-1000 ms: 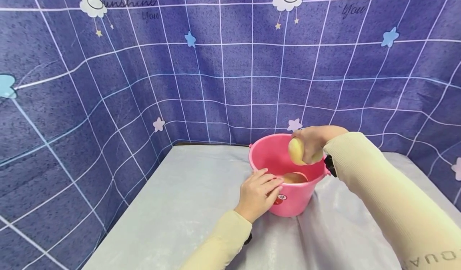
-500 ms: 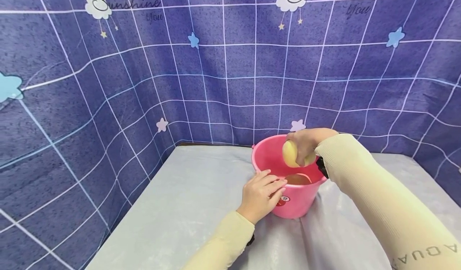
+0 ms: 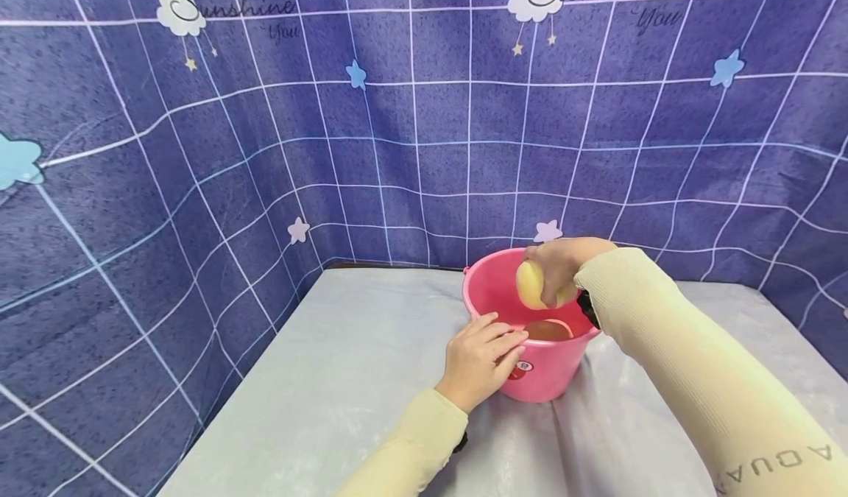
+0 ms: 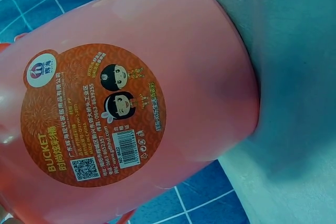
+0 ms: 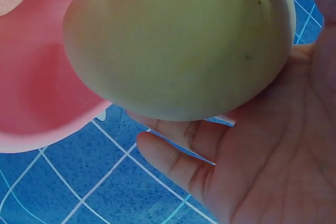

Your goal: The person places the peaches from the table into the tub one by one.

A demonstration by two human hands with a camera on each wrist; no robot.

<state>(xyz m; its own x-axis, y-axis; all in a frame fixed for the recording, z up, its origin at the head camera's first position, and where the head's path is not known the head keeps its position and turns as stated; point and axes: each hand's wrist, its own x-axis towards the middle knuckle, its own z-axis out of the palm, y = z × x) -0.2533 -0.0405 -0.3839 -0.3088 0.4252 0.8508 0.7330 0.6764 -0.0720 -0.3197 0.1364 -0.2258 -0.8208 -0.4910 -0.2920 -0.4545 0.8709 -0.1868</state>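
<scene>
A pink bucket (image 3: 539,372) stands on the grey-covered table, its round red label (image 4: 94,116) filling much of the left wrist view. My left hand (image 3: 478,357) holds the near-left part of the bucket's rim, fingers over the edge. Over the bucket's opening, my right hand (image 3: 563,265) grips a smooth, pale yellow, oval thing (image 3: 530,285), mango-like in shape. From the right wrist, this oval thing (image 5: 178,45) shows small dark specks, and the palm and fingers lie beside it. Inside the bucket, against the near wall, is a brownish rounded thing (image 3: 548,330), partly hidden.
A grey cloth (image 3: 344,379) covers the table around the bucket. Blue-purple gridded curtains (image 3: 424,114) with stars and clouds hang behind and to the left. Part of a small lug shows at the bucket's left rim.
My right hand has moved slightly left and down over the bucket with the yellow oval thing. The left hand stays on the rim. The head view has shifted a little.
</scene>
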